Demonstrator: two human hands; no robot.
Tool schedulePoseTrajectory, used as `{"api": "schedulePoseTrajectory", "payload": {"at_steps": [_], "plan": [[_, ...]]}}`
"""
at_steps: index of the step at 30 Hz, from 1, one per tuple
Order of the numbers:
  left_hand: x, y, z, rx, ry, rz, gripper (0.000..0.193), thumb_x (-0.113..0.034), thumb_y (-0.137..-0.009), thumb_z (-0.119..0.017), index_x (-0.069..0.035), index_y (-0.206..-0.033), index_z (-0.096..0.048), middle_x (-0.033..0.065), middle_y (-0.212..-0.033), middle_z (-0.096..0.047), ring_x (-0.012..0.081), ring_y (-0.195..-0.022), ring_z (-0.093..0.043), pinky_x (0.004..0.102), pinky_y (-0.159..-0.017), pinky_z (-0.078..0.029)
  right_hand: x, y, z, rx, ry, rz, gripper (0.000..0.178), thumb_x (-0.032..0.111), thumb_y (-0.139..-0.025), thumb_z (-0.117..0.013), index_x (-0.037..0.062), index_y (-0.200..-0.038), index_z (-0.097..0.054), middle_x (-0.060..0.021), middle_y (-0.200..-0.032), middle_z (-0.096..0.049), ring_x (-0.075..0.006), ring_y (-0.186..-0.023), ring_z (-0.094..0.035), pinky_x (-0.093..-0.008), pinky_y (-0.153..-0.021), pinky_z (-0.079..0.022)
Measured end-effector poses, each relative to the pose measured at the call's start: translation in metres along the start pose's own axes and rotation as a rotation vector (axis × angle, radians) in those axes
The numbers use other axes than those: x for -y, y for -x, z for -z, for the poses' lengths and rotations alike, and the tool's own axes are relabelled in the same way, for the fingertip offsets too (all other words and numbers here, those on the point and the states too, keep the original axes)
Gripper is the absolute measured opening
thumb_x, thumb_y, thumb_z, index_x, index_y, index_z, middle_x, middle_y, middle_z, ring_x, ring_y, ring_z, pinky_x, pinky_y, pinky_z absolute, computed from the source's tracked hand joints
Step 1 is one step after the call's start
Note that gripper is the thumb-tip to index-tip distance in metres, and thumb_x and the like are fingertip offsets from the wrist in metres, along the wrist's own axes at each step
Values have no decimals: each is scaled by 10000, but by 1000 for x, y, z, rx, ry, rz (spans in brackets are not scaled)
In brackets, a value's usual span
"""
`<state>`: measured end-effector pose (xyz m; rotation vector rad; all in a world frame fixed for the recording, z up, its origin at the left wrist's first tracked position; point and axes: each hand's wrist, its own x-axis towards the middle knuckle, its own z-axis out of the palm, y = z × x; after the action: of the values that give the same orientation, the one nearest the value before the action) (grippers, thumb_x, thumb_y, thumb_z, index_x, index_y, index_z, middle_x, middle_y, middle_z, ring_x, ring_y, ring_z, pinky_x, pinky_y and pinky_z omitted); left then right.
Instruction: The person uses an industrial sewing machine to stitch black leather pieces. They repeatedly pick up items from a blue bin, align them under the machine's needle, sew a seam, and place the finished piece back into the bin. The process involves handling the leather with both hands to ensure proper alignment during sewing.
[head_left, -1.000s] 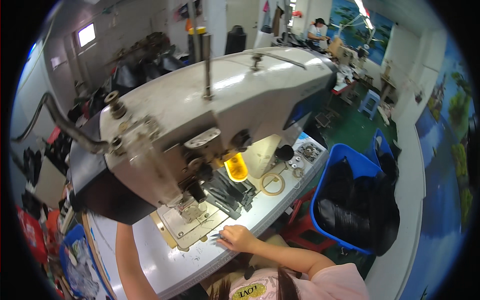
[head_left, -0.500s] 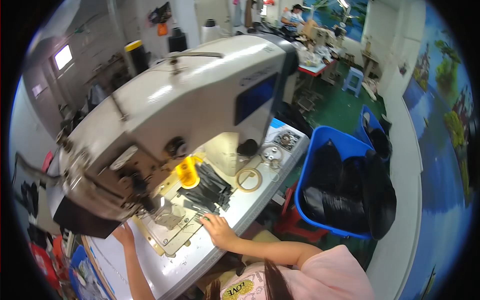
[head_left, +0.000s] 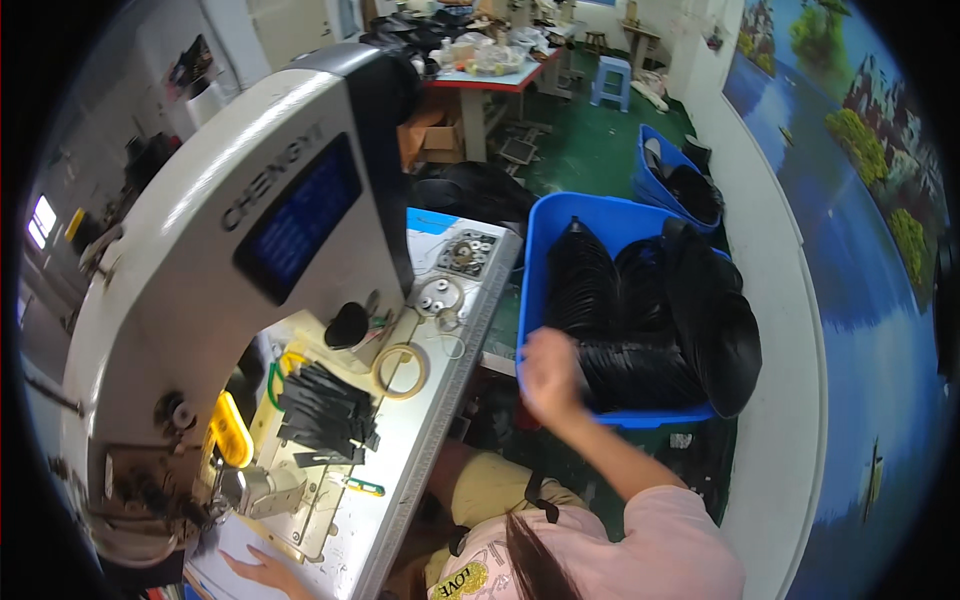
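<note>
Swung away from the sewing table (head_left: 408,440), the right hand (head_left: 550,372), too blurred to tell its fingers' state, is at the blue bin (head_left: 534,272) at three o'clock, apparently bringing its black pieces (head_left: 640,372) within reach, while the left hand (head_left: 262,572) spreads its fingers at seven o'clock.

Dark lettering (head_left: 272,178) on sewing machine (head_left: 165,250), blurred text on blue screen (head_left: 303,215), word (head_left: 459,583) on shirt (head_left: 640,545)

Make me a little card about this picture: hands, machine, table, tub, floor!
Right hand: blurred, at the left edge of the blue tub; grip unclear
Left hand: fingers spread, near the sewing machine
Machine: white, blue screen
Table: black strips, beige ring, green-and-yellow tool
Tub: holds black pieces
Floor: green, blue stool
</note>
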<state>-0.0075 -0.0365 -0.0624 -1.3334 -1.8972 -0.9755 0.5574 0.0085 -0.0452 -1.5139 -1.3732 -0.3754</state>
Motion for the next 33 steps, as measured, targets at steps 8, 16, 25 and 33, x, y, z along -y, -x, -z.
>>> {"api": "schedulePoseTrajectory", "payload": {"at_steps": [8, 16, 25, 33], "plan": [[-4, 3, -14, 54, -26, -91, 495, -193, -838, -499, 59, -1232, -336, 219, -1231, -378, 320, -1128, -390, 401, -959, -300, -179, -3, 189, -147, 989, -873, 665, 360, -762, -581, 105, -1289, -267, -209, -1275, -330, -397, -1080, -417, -491, -847, -373], [0, 19, -13, 69, -56, -99, 573, -271, -825, -539, 72, -1231, -322, 229, -1209, -388, 322, -1100, -415, 411, -942, -329, -253, -90, 146, -177, 939, -1163, 759, 444, -771, -558, 141, -1340, -158, -218, -1356, -190, -475, -1068, -415, -504, -788, -439], [-19, 31, 25, 128, -243, -173, 501, -195, -812, -570, 95, -1170, -377, 207, -1095, -477, 328, -995, -489, 357, -896, -384, -313, -116, 143, 433, 1008, -1366, 902, 496, -657, -658, 156, -1339, -177, -193, -1369, -158, -428, -1019, -486, -461, -701, -509], [-19, 30, 26, 203, -190, -142, 465, -183, -819, -562, 57, -1180, -393, 213, -1107, -467, 327, -1011, -475, 376, -885, -393, -294, -124, 116, 390, 1028, -1385, 900, 360, -609, -748, 157, -1306, -216, -165, -1353, -188, -372, -1067, -473, -476, -768, -491]]}}
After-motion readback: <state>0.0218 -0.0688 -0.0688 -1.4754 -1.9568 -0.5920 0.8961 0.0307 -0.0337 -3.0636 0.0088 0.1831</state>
